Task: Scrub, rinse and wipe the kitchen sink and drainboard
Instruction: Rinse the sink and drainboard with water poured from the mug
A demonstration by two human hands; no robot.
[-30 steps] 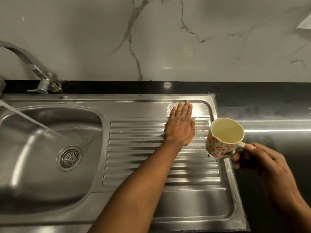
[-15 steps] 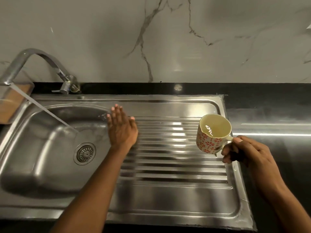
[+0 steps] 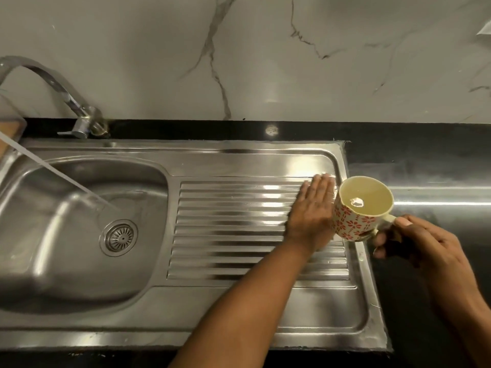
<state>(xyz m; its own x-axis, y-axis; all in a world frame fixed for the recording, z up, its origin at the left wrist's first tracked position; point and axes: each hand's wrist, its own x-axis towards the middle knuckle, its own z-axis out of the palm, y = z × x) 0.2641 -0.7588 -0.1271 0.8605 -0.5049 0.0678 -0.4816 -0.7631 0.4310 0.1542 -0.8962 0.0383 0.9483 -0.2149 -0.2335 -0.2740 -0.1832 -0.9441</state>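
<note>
Rinsing under way, wiping not yet begun: left hand (image 3: pixel 312 216) flat and empty on far-right drainboard (image 3: pixel 228 229), right hand (image 3: pixel 414 243) gripping water-filled mug (image 3: pixel 362 208), tap (image 3: pixel 53 83) streaming into sink (image 3: pixel 79 266) at left.

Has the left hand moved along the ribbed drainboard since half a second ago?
Yes. The left hand swept from beside the sink bowl to the drainboard's far right end, next to the mug.
</note>
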